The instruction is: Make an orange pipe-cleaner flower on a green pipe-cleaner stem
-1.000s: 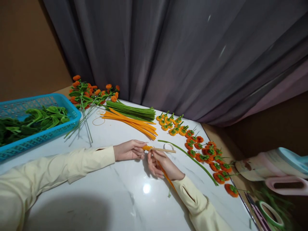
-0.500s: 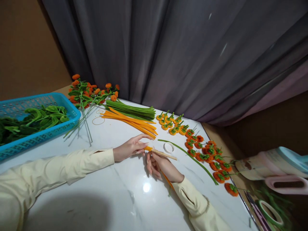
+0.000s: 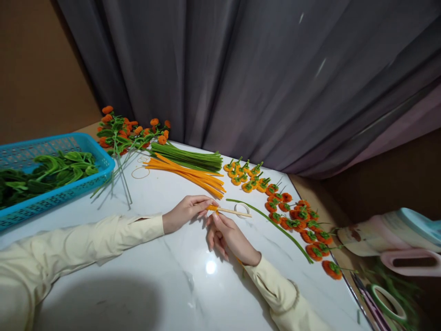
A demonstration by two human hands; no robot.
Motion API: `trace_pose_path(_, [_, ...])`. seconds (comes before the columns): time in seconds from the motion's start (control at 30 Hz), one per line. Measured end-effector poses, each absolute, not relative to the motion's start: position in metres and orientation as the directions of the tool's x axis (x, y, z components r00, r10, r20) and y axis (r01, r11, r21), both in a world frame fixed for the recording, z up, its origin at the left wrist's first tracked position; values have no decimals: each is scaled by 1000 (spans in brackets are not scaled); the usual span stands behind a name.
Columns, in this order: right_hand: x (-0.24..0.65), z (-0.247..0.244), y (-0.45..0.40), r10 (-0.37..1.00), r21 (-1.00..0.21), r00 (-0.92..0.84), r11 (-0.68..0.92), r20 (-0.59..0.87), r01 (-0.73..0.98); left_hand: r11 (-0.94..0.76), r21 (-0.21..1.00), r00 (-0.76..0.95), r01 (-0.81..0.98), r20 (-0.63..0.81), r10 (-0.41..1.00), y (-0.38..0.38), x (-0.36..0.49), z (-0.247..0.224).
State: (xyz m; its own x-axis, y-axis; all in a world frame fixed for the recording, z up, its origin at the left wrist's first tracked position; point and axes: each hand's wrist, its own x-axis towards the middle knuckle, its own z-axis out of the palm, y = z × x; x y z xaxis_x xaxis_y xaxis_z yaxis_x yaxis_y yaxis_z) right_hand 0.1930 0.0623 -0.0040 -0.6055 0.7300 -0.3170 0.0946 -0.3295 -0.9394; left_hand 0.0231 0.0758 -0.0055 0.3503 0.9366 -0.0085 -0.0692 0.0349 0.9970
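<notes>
My left hand (image 3: 184,213) is closed on one end of a thin wooden stick (image 3: 235,212), whose bare end points right. Around the stick by my left fingertips is wound an orange pipe cleaner (image 3: 212,208). Just below the stick, my right hand (image 3: 236,240) pinches the pipe cleaner between thumb and forefinger, its other fingers curled. The pipe cleaner's loose tail shows under my right wrist; the stretch inside the palm is hidden. A white ring-shaped roll (image 3: 242,208) lies behind the stick's tip. Beyond it curves a single green pipe cleaner (image 3: 275,226).
Bundles of orange (image 3: 188,174) and green pipe cleaners (image 3: 189,156) lie ahead. Yellow (image 3: 247,186) and orange flower heads (image 3: 314,252) line the right. At left are a blue basket (image 3: 57,195) of green leaves and finished orange flowers (image 3: 107,110). Scissors (image 3: 370,301), green tape (image 3: 387,303) and a tumbler (image 3: 375,234) sit far right.
My right fingers have shifted from over the stick to below it, leaving more of the stick showing. The stick lies a little flatter, its shaft higher. My left hand has barely moved.
</notes>
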Motion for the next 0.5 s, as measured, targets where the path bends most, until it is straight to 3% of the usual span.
trace_pose_path(0.17, [192,-3,58,750,-951,-587,-266,-306,156,-14,999,346,37,1,938,71,24,-3])
trace_pose_path(0.27, [193,-4,58,734,-957,-615,-241,-287,159,-170,975,344,144,111,932,70,23,-5])
trace_pose_path(0.4, [193,-5,59,706,-949,-635,-261,-312,176,-437,853,409,286,303,860,74,21,-4])
trace_pose_path(0.5, [193,-4,60,682,-944,-654,-270,-328,191,-506,774,501,381,287,817,78,17,2])
